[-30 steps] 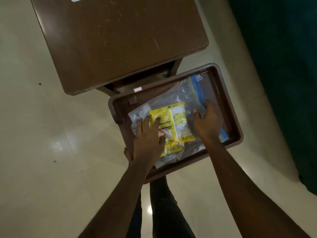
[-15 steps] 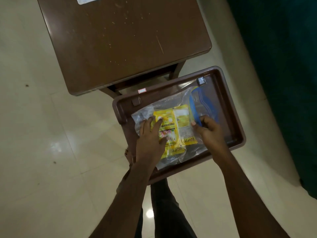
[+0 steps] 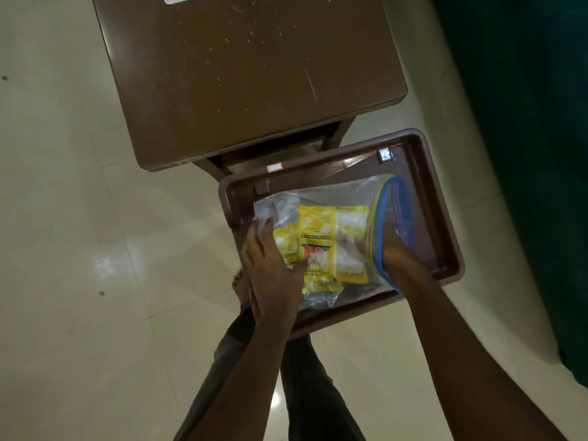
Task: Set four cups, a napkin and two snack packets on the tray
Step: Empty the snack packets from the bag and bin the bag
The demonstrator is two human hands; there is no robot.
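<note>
Left hand (image 3: 273, 272) laid flat on the closed, left end of a clear zip bag (image 3: 334, 195), fingers nearly straight and pointing away from the person, thumb spread across the yellow snack packets (image 3: 318, 237) inside. Right hand (image 3: 396, 253) is entered into the bag's blue-edged mouth up to the wrist; its fingers lie behind crumpled plastic, so whether they are spread or pinching cannot be told. The bag lies inside the brown tray (image 3: 445, 218), its long axis running left to right along the tray's length, mouth pointing right. The packets overlap within it, their long axes set crosswise to the bag, running from the near rim toward the far rim; their exact number cannot be told. A small shiny square (image 3: 383, 155) sits in the tray's far right corner, and a white label (image 3: 275, 167) is on the far rim. The tray is just beside the near right corner of a brown table (image 3: 254, 74); what carries it is hidden. Pale tiled floor (image 3: 95, 218) surrounds both; a dark green curtain (image 3: 525, 122) hangs at right.
</note>
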